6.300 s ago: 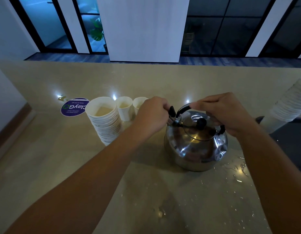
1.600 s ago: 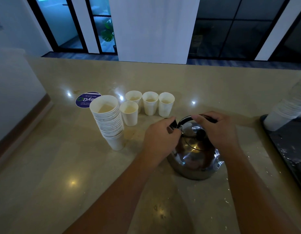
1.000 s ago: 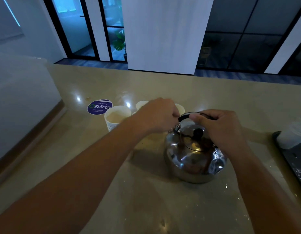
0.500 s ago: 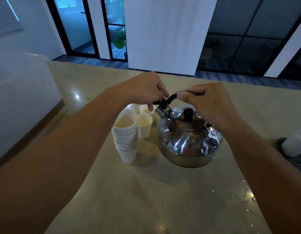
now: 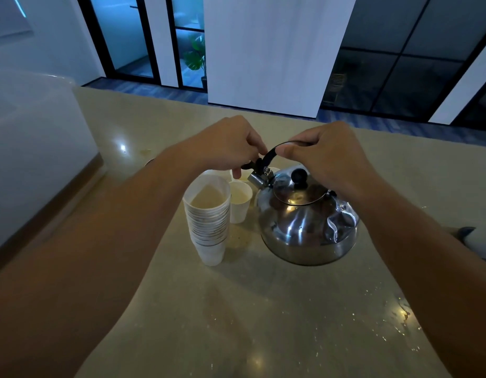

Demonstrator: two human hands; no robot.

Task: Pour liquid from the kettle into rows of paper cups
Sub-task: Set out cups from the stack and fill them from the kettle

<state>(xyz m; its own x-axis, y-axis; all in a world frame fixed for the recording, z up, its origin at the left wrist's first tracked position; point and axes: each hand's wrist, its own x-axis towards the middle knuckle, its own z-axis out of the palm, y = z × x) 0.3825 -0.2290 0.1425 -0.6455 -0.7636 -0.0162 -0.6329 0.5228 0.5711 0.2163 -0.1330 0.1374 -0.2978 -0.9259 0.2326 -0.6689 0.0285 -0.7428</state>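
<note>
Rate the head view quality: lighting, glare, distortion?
Head view: dim, with a blue cast at the windows; point glare on the countertop and bright streaks on the kettle; wide-angle stretch swells both forearms at the lower corners; the left hand and right hand hide the kettle's handle and some cups; the cup stack is readable.

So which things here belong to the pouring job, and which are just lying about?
In the job:
- kettle, handle gripped by the right hand
- left hand, pinching the spout lever
- single paper cups by the spout

Lying about:
- cup stack
- spilled drops on the counter
- potted plant beyond the glass
</note>
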